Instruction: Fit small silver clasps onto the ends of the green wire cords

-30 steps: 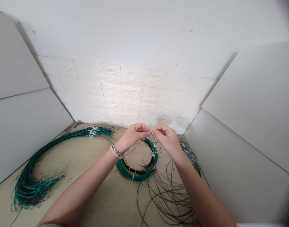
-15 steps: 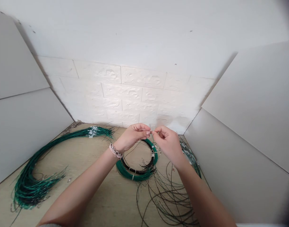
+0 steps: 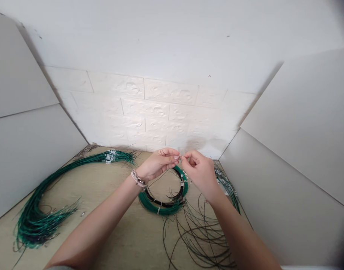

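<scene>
My left hand point(image 3: 162, 162), with a bracelet at the wrist, pinches something small between thumb and fingertips. My right hand point(image 3: 198, 168) faces it, thumb and index finger pinched at the same spot, almost touching the left fingertips. A thin cord seems to run between the two pinches, though its end is too small to make out. Below the hands lies a coil of green and black cords point(image 3: 161, 210), tied with white bands. Loose dark cords point(image 3: 207, 240) fan out under my right forearm.
At left, a long curved bundle of green cords point(image 3: 44, 187) carries a cluster of white pieces point(image 3: 111, 156). Another cord bundle point(image 3: 229, 187) lies against the right panel point(image 3: 287, 195). A brick-patterned white wall point(image 3: 157, 108) closes the back, and a grey panel point(image 3: 34, 150) the left.
Both hands stay pinched together at nearly the same place. The right fingers have shifted very slightly, and the strand below them shows less. The bundles have not moved.
</scene>
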Tool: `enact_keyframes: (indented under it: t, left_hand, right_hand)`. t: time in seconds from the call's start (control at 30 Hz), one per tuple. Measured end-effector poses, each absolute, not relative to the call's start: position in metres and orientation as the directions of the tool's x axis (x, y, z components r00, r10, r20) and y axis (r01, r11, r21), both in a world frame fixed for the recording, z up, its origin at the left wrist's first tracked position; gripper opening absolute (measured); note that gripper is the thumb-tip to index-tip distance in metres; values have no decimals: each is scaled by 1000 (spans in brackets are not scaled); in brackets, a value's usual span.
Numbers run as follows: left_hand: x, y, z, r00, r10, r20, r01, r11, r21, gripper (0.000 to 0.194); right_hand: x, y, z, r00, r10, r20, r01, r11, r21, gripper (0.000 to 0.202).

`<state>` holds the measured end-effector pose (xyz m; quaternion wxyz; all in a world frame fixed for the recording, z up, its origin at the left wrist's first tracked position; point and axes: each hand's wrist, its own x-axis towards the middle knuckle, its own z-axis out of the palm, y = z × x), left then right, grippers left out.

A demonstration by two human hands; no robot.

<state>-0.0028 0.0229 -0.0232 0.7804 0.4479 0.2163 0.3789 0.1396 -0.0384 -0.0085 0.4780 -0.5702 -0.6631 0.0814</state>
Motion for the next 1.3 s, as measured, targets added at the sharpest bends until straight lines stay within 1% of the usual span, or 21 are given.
enact_keyframes:
  t: [0.3,0.37,0.53,0.7,0.83,1.1,1.2,1.3]
  left_hand:
    - [-2,21,-22,600,800,0,-389,291,874,17]
    - [-2,21,-21,591,806,15,-368,253,895,18]
    - [-3,22,-19,556,826,92,-269,74,960,22]
    - [-5,20,-15,542,830,128,-236,5,972,23]
    - [-6,19,-11,541,828,151,-220,-35,975,22]
    - [-8,18,-9,505,842,189,-85,-169,982,18]
    - [-8,18,-8,505,844,183,-89,-160,983,17]
    - [-8,18,-9,520,839,160,-143,-100,985,19]
  right_hand:
    - [139,-39,-11,91,800,592,749,337,-571,15]
    - [139,-40,-11,76,800,596,767,335,-548,15]
    - [140,-40,-11,25,810,587,803,333,-494,15]
    - [142,-39,-13,-11,819,574,812,343,-473,14]
    - [141,-40,-12,-19,823,568,805,350,-480,15]
    - [139,-39,-12,31,816,577,777,343,-527,16]
    - [139,-39,-12,55,805,590,764,346,-544,17]
    - [139,-39,-12,77,789,610,743,362,-562,18]
